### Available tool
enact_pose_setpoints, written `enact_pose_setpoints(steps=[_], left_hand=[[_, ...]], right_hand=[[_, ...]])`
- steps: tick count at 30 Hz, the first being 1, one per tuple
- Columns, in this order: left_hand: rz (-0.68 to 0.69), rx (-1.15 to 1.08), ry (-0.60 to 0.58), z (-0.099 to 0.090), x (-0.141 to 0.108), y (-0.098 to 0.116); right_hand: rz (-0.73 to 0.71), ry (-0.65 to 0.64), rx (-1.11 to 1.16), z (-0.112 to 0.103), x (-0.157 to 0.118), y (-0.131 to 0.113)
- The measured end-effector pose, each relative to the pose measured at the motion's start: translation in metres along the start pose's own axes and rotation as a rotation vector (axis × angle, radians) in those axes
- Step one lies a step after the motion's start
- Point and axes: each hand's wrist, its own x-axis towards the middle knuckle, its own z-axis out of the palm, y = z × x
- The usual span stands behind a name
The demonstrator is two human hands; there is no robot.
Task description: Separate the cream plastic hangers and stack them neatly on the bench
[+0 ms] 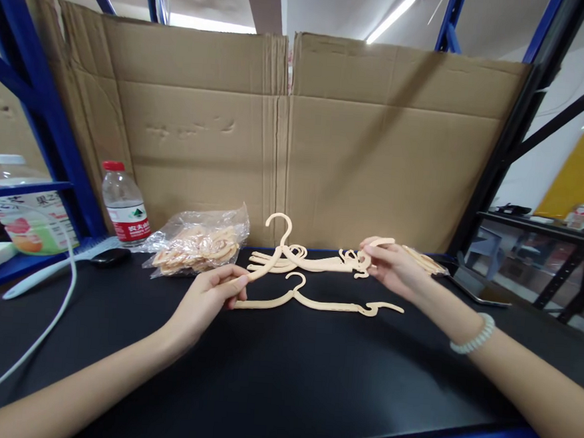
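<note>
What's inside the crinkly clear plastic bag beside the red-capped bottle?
The crinkly clear plastic bag holds a pile of pale beige, curved pieces. The upper ones show; whatever lies beneath them is covered.

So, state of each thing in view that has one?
Left hand: closed on raised hanger's left arm
Right hand: closed at that hanger's right end
Raised hanger: held, hook up
Front hanger: lying on the table
Plastic bag: bulging with beige pieces; sealed or open, can't tell
Bottle: upright, red cap on
Ceiling light: lit
</note>
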Motion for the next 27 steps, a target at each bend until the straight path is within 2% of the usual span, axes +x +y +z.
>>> enact_pose_setpoints(steps=[2,5,9,12,16,21,27], left_hand=[[0.039,0.121,-0.060,-0.003,0.001,0.003],[0.149,0.473,-0.137,-0.006,-0.001,0.008],[0.392,0.845,-0.230,-0.007,-0.008,0.011],[0.484,0.983,-0.297,-0.008,-0.010,0.012],[0.529,1.134,-0.345,-0.011,-0.009,0.011],[0.536,1.266,-0.386,-0.012,-0.008,0.007],[0.571,1.317,-0.343,-0.004,-0.014,0.007]], right_hand=[[0.067,-0.095,-0.069,-0.021,0.003,-0.013],[0.103,-0.197,-0.263,-0.048,0.004,-0.028],[0.140,-0.395,-0.644,-0.063,0.004,-0.036],[0.127,-0.517,-0.874,-0.064,0.006,-0.031],[0.250,-0.651,-0.973,-0.057,0.006,-0.022],[0.282,-0.653,-1.042,-0.043,0.001,-0.017],[0.306,-0.630,-1.138,-0.038,-0.002,-0.012]])
